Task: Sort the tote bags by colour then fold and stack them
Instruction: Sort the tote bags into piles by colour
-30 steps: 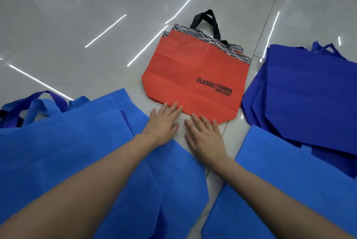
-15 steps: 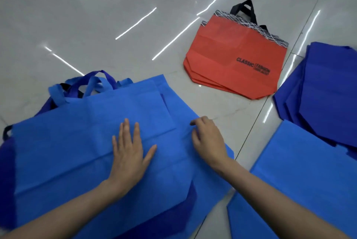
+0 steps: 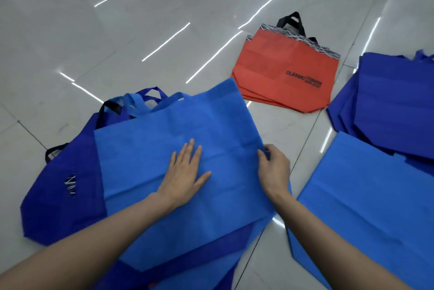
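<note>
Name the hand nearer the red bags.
Right. The right hand pinches the light blue bag at its edge, below the red bags; the left hand lies flat mid-bag, farther off.

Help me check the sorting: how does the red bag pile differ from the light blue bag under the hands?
The red bag pile has black lettering, a patterned band and black handles; the light blue bag is plain, blue handles. The red bag pile lies untouched on the floor; the light blue bag lies over dark blue bags, left hand flat on it, right hand gripping its edge. Both lie flat.
</note>
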`<state>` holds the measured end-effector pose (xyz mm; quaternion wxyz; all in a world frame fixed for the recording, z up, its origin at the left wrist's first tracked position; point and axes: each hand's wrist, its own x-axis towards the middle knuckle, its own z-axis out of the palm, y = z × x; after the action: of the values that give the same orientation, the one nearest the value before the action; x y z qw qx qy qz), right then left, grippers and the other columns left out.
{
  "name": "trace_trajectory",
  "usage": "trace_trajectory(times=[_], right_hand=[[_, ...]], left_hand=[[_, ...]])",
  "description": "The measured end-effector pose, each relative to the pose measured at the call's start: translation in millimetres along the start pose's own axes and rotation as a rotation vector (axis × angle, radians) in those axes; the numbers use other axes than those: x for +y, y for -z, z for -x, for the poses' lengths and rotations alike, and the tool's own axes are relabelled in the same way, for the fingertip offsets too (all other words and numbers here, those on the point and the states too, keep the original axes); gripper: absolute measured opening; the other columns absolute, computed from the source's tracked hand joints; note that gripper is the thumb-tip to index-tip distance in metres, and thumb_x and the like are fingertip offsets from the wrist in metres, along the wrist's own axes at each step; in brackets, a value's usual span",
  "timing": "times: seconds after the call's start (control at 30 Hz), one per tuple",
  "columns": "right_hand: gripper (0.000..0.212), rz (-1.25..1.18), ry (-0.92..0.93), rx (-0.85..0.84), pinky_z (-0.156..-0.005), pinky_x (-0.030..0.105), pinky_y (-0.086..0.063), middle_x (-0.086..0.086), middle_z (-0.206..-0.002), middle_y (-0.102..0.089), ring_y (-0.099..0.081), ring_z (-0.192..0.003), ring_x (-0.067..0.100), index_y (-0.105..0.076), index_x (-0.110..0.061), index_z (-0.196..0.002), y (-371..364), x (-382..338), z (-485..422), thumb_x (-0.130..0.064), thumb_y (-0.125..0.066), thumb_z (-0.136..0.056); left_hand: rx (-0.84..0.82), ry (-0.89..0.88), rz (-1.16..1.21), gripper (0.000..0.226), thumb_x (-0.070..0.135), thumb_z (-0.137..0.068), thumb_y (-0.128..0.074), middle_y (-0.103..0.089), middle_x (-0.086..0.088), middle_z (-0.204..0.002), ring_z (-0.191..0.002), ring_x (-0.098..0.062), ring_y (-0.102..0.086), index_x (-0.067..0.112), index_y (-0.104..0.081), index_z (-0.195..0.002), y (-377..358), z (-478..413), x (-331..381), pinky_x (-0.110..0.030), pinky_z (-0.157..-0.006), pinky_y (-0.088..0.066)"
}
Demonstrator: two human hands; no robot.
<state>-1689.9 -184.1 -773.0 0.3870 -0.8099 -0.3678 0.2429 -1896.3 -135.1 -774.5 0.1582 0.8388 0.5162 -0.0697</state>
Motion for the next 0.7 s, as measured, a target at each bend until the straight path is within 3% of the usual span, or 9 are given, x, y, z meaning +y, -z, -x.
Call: trace_trajectory(times=[0.1,0.23,0.33,0.43,0.53,0.6,0.67,0.7], right_hand=[[0.016,0.083,-0.003,0.141,-0.061,0.029,-0.034,-0.006,-0.081,-0.058,-0.052,-0.075,0.016,-0.063,-0.015,-0.100,49,15,-6,-0.018,-0.047,-0.096],[0.021,0.228,-0.081,0.266,-0.064,0.030,-0.035,0.003,-0.096,-0.068,-0.060,-0.089,0.027,-0.064,-0.016,-0.108,112,56,-7,-0.020,-0.047,-0.096],[0.018,0.338,-0.189,0.270,-0.060,0.032,-0.032,0.011,-0.093,-0.065,-0.058,-0.086,0.033,-0.060,-0.009,-0.092,147,89,-2,-0.018,-0.044,-0.097],[0.021,0.377,-0.320,0.252,-0.056,0.032,-0.031,0.013,-0.089,-0.062,-0.050,-0.074,0.029,-0.052,-0.005,-0.084,167,118,7,-0.015,-0.039,-0.098],[0.022,0.382,-0.457,0.368,-0.063,0.035,-0.036,0.019,-0.098,-0.062,-0.055,-0.085,0.035,-0.057,-0.003,-0.098,186,136,20,-0.017,-0.040,-0.098],[0.026,0.442,-0.514,0.473,-0.079,0.042,-0.039,0.023,-0.114,-0.059,-0.053,-0.104,0.040,-0.054,-0.003,-0.117,196,145,29,-0.013,-0.044,-0.095],[0.044,0.536,-0.453,0.555,-0.095,0.050,-0.034,0.026,-0.131,-0.050,-0.045,-0.119,0.044,-0.046,0.000,-0.130,200,152,36,-0.003,-0.054,-0.087],[0.051,0.573,-0.334,0.511,-0.099,0.053,-0.034,0.027,-0.135,-0.046,-0.043,-0.121,0.045,-0.046,0.002,-0.132,197,153,39,0.000,-0.060,-0.082]], left_hand=[[0.084,-0.019,0.027,0.079,0.062,-0.092,-0.026,0.005,-0.009,-0.158,-0.146,-0.024,-0.001,0.012,-0.009,-0.150,3,-4,18,-0.039,-0.116,0.000],[0.079,0.140,0.105,0.077,0.050,-0.093,-0.045,-0.001,-0.019,-0.156,-0.144,-0.032,-0.006,0.009,-0.011,-0.149,-1,-7,37,-0.042,-0.115,-0.009],[0.074,0.394,0.400,0.083,0.045,-0.088,-0.058,-0.012,-0.025,-0.151,-0.138,-0.039,-0.018,0.002,-0.016,-0.146,1,-13,61,-0.047,-0.110,-0.022],[0.085,0.582,0.687,0.075,0.037,-0.088,-0.062,-0.025,-0.024,-0.143,-0.126,-0.041,-0.033,-0.004,-0.025,-0.137,7,-24,84,-0.045,-0.098,-0.034],[0.016,0.542,0.825,0.060,0.030,-0.090,-0.061,-0.040,-0.018,-0.135,-0.115,-0.034,-0.046,-0.003,-0.035,-0.133,3,-35,96,-0.035,-0.086,-0.038],[-0.068,0.488,0.932,0.050,0.021,-0.089,-0.064,-0.050,-0.011,-0.126,-0.114,-0.029,-0.050,-0.001,-0.043,-0.129,-1,-40,104,-0.031,-0.088,-0.040],[-0.149,0.426,1.006,0.041,0.011,-0.088,-0.064,-0.056,-0.008,-0.110,-0.102,-0.025,-0.055,-0.001,-0.049,-0.124,-5,-39,117,-0.028,-0.080,-0.042],[-0.167,0.382,1.011,0.037,0.008,-0.089,-0.062,-0.057,-0.006,-0.099,-0.091,-0.021,-0.055,0.001,-0.050,-0.123,-6,-39,126,-0.026,-0.073,-0.042]])
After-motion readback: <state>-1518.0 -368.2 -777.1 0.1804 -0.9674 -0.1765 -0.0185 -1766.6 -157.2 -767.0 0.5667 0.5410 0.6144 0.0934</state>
